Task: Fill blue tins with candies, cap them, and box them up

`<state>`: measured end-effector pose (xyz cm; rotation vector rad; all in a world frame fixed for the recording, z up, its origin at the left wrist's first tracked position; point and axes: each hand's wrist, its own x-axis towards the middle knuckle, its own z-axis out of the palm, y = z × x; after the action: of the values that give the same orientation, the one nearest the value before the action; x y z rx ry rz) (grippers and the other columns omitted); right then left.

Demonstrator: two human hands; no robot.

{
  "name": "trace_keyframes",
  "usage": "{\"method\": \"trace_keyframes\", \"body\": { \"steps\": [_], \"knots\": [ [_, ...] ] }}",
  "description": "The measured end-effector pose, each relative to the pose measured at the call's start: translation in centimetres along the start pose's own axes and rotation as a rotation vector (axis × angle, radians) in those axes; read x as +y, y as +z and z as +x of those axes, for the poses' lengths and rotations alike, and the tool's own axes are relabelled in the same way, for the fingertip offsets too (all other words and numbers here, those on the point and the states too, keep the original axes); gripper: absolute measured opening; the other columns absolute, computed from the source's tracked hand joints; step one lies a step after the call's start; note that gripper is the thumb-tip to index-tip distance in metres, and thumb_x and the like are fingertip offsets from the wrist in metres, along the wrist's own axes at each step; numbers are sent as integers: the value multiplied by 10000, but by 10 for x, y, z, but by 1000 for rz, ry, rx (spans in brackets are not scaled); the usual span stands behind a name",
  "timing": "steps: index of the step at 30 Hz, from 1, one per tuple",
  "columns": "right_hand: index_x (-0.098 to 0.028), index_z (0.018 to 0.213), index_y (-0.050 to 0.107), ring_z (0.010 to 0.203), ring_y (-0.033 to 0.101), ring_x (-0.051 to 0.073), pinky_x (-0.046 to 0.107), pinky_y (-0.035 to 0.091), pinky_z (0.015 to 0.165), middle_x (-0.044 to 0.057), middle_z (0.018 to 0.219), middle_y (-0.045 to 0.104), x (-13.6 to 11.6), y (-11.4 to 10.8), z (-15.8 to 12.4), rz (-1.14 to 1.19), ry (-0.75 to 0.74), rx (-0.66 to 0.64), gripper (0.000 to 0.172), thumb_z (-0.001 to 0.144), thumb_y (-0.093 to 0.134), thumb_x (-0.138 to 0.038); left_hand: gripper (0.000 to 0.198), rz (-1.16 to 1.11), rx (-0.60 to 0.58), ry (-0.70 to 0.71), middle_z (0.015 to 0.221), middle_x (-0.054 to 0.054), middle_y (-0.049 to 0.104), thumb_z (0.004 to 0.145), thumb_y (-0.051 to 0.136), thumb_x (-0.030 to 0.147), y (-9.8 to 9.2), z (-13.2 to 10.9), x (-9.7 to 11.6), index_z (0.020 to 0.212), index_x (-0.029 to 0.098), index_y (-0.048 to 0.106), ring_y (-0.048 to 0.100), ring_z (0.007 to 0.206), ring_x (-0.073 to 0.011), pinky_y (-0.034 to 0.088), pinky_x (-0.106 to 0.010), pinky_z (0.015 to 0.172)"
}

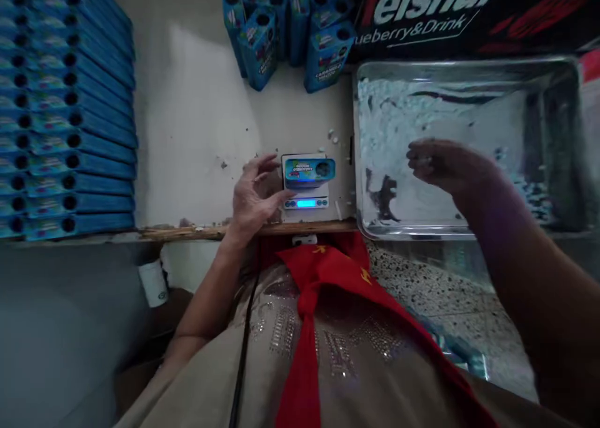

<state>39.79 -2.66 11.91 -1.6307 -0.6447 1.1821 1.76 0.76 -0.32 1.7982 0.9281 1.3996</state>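
Observation:
A small blue candy box [307,173] stands on a digital scale [323,194] whose display is lit blue. The dark round opening in its top is uncovered. My left hand [255,190] is at the left side of the scale, fingers spread and curved, the thumb reaching to the box's lower edge; I cannot tell whether it touches. Over the metal tray [469,233], my right hand [435,162] has its fingers curled together. Whatever is in them is too small to make out. Small pale pieces [403,100] lie scattered in the tray.
Stacked blue boxes [84,134] fill the left of the table. Several more blue boxes [260,50] stand at the back. A black printed carton [422,22] is behind the tray. Loose white bits [334,137] lie near the scale. The table's worn front edge [206,232] is close to my body.

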Motion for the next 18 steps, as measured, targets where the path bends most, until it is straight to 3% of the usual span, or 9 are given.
{"method": "trace_keyframes", "body": {
  "steps": [3, 7, 9, 10, 12, 14, 16, 18],
  "knots": [
    [-233, 785, 712, 606, 547, 89, 170, 451, 467, 12, 738, 659, 1, -40, -8, -130, -135, 133, 236, 768, 936, -163, 764, 33, -37, 10, 1263, -71, 786, 763, 1043, 562, 15, 9, 2, 1386, 288, 698, 787, 1169, -258, 652, -386, 1005],
    [-356, 831, 775, 722, 639, 234, 354, 541, 598, 25, 723, 671, 5, -123, -10, -484, -464, 281, 170, 825, 935, -414, 505, 117, -124, 61, 1111, -23, 814, 888, 963, 488, 23, 24, 18, 1265, 254, 721, 778, 990, -209, 636, -330, 899],
    [-349, 856, 806, 806, 674, 275, 433, 566, 752, 47, 772, 717, 11, -145, -12, -738, -503, 372, 122, 861, 889, -438, 425, 214, -152, 121, 1130, -24, 817, 931, 926, 415, 24, 34, 32, 1270, 258, 723, 767, 1003, -218, 624, -344, 924],
    [-323, 871, 819, 880, 703, 286, 465, 568, 862, 69, 872, 774, 14, -146, -14, -838, -515, 420, 96, 874, 866, -407, 398, 274, -162, 166, 1163, -32, 816, 946, 906, 376, 26, 41, 41, 1282, 263, 724, 761, 1039, -231, 617, -361, 957],
    [-265, 920, 826, 1068, 742, 291, 487, 527, 1074, 124, 1158, 833, 22, -125, -21, -859, -568, 481, 71, 896, 814, -331, 338, 390, -193, 290, 1221, -49, 806, 980, 847, 307, 33, 57, 60, 1294, 274, 728, 742, 1117, -257, 597, -397, 1024],
    [-234, 1027, 809, 1212, 739, 273, 449, 517, 1148, 152, 1285, 817, 30, -85, -26, -565, -633, 419, 141, 948, 752, -334, 273, 471, -221, 467, 1241, -59, 797, 1022, 757, 246, 48, 77, 82, 1291, 284, 737, 721, 1157, -275, 580, -429, 1063],
    [-251, 1112, 750, 1173, 757, 255, 430, 595, 1057, 135, 1263, 807, 37, -38, -25, -83, -533, 167, 271, 1043, 648, -492, 283, 533, -230, 653, 1261, -63, 789, 1060, 654, 189, 72, 95, 103, 1305, 295, 748, 702, 1196, -289, 566, -469, 1097],
    [-271, 1067, 680, 1136, 759, 268, 450, 642, 997, 106, 1161, 797, 42, 1, -17, 283, -352, -62, 392, 1032, 631, -659, 322, 589, -255, 763, 1289, -58, 781, 1075, 604, 152, 100, 109, 118, 1309, 310, 759, 685, 1268, -301, 535, -516, 1153]
  ]
}}
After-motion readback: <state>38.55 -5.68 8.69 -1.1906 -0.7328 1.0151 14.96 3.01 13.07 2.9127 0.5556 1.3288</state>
